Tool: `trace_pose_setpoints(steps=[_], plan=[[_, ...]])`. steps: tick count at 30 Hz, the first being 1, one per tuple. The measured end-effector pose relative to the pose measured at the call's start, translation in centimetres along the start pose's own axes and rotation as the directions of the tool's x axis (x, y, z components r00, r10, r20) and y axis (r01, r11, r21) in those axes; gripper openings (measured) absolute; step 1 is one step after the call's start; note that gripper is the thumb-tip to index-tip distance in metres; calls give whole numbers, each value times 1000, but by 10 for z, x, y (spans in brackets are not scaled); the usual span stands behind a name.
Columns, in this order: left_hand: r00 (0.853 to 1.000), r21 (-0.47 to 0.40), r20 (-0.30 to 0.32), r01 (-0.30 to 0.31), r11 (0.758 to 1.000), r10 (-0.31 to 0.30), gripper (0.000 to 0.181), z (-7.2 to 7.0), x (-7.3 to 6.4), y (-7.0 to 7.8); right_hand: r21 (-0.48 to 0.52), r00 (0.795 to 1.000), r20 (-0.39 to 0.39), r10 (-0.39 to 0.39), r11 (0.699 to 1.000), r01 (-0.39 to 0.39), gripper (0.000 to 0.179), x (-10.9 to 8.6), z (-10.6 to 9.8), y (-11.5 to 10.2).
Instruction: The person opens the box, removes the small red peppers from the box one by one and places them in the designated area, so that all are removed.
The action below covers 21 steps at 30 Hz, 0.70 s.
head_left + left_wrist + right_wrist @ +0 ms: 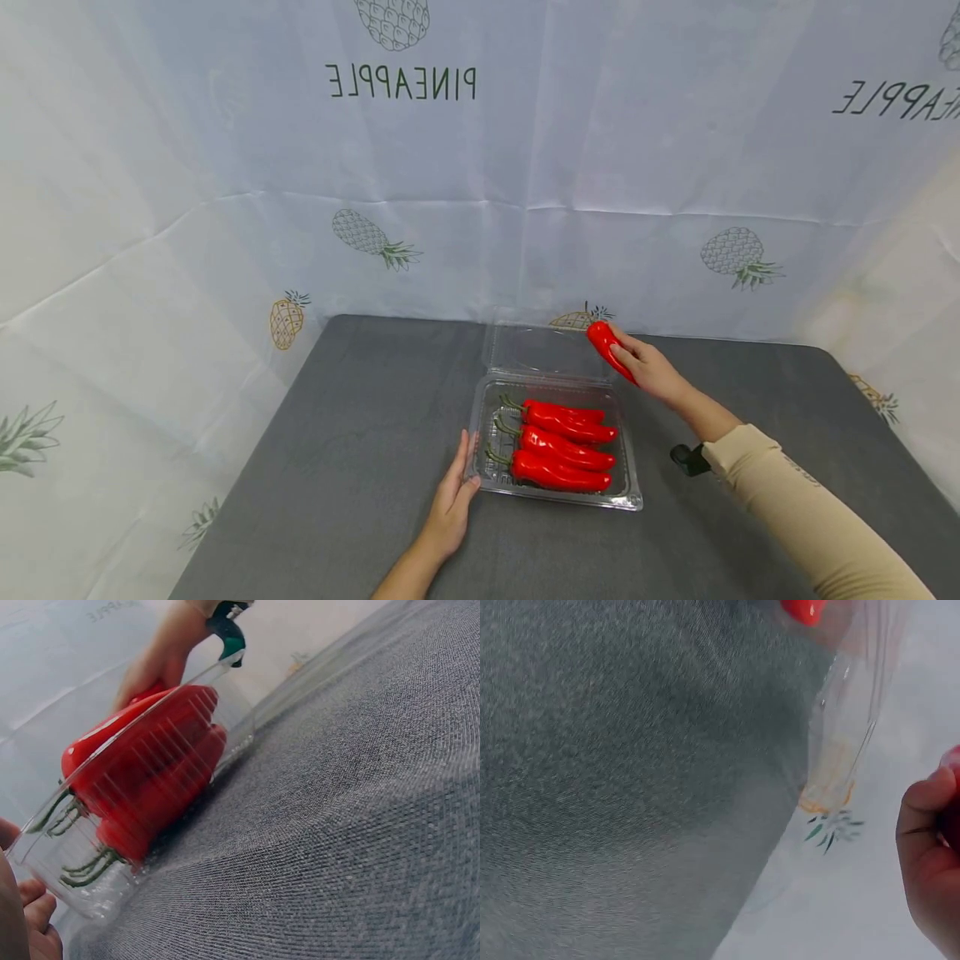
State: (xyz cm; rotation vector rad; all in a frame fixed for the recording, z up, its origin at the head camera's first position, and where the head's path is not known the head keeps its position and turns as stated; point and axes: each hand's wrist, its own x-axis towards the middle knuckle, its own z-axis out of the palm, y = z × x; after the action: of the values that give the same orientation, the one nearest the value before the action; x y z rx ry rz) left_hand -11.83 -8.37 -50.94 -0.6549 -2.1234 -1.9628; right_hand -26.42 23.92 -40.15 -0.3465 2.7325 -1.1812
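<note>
My right hand (651, 367) grips a red pepper (611, 350) above the open lid. In the right wrist view, part of that hand (932, 855) shows at the right edge, with the pepper mostly cut off. Below and to the left sits a clear plastic container (630, 492), where several long red peppers (566, 457) with green stems lie side by side, stems pointing left. My left hand (448, 504) holds the container's left rim near the front corner, thumb over the edge. The left wrist view shows its curled fingers (39, 904) against the outer wall.
The container's hinged clear lid (547, 350) lies folded back toward the rear edge of the grey table (360, 408). A white curtain with pineapple prints (480, 158) hangs behind and at the sides. A dark strap piece (690, 459) hangs by the right cuff.
</note>
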Motion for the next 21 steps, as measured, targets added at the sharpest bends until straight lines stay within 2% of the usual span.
trace_pose_setpoints(steps=[5,11,16,21], plan=[[1000,2,-3,-4,1000,4,58,0,0,1,97,994,-72,84,992,-77,59,-2,-4,9],[1000,5,-2,-12,1000,12,58,0,-1,0,122,977,-135,165,981,-149,58,-2,-3,24],[1000,-2,-1,-5,1000,5,58,1,-2,0,109,957,-189,222,973,-204,56,1,-2,34],[1000,-6,0,1,1000,-1,58,1,-2,0,107,926,-265,268,963,-248,55,3,2,45]])
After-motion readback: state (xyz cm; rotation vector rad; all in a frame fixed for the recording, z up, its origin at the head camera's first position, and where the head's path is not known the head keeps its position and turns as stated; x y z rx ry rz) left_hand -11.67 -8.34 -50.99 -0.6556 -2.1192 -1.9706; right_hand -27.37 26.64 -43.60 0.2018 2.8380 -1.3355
